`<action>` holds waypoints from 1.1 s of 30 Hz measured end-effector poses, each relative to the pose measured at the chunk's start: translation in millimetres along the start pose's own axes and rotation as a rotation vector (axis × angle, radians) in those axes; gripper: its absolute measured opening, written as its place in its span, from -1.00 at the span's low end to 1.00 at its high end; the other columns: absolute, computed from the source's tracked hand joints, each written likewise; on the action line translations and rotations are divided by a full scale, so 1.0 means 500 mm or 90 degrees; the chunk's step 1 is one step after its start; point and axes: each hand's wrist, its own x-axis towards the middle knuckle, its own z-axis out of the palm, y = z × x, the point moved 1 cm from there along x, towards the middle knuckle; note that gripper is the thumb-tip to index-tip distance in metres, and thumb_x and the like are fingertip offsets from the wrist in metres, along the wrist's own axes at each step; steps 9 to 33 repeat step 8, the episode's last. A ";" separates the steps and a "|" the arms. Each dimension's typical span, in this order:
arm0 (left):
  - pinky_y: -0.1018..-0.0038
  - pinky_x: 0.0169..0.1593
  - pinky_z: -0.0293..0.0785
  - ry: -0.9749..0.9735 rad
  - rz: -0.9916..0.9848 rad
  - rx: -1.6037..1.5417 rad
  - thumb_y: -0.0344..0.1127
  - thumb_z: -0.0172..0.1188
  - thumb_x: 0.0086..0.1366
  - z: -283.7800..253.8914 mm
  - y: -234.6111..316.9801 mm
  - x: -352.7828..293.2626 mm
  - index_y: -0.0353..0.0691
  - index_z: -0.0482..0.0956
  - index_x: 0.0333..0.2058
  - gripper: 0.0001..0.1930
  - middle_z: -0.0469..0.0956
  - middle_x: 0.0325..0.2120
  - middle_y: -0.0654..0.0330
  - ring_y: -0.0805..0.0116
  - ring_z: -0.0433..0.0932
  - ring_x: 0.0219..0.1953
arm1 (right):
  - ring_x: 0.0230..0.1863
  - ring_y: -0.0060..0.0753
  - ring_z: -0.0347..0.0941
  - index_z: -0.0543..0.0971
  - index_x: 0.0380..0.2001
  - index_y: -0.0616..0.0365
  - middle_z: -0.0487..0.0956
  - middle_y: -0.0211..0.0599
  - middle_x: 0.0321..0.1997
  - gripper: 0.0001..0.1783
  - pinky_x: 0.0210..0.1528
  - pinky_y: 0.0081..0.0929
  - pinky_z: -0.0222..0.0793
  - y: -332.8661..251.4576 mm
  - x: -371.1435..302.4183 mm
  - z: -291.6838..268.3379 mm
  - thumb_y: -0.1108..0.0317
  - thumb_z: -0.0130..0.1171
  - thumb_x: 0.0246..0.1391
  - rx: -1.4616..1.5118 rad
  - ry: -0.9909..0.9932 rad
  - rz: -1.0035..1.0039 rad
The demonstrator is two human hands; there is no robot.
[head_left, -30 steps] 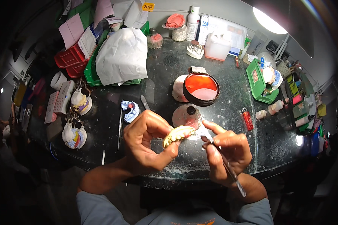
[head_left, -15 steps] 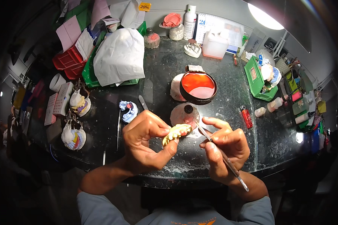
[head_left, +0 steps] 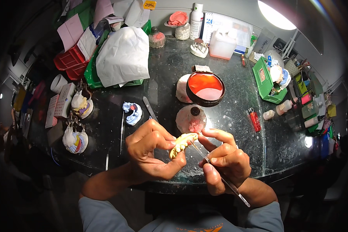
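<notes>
Between thumb and fingers, my left hand [head_left: 152, 152] pinches a small yellow dental cast [head_left: 180, 146] with a row of teeth, held up over the front of the bench. My right hand [head_left: 230, 162] grips a slim metal dental carving tool [head_left: 232, 187] like a pen. Its tip meets the teeth side of the cast, and a right fingertip is close to the cast's far end. Just beyond both hands stands a round glass spirit lamp [head_left: 183, 120] with a dark top. Behind that is a round dark pan [head_left: 222, 101] of glossy red wax.
Articulated dental models [head_left: 76, 140] stand at the left, near a blue-white cast [head_left: 132, 113] and a knife [head_left: 149, 106]. A red lighter [head_left: 254, 120] lies at the right, before a green tray [head_left: 263, 83] of casts. Paper [head_left: 121, 58] covers another green tray.
My right hand has moved left and slightly down, bringing the tool's tip from beside the spirit lamp onto the cast. The left hand with the cast has shifted slightly.
</notes>
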 end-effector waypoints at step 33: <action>0.58 -0.52 0.42 0.007 -0.003 -0.004 -0.48 0.48 -0.13 0.000 0.001 -0.002 -0.23 0.50 -0.52 -0.73 0.54 -0.52 0.10 0.47 0.55 -0.55 | 0.28 0.30 0.37 0.37 -0.20 0.25 0.59 -0.07 -0.44 -0.81 0.23 0.18 0.47 -0.003 -0.005 -0.003 0.60 0.10 0.12 0.009 -0.054 0.027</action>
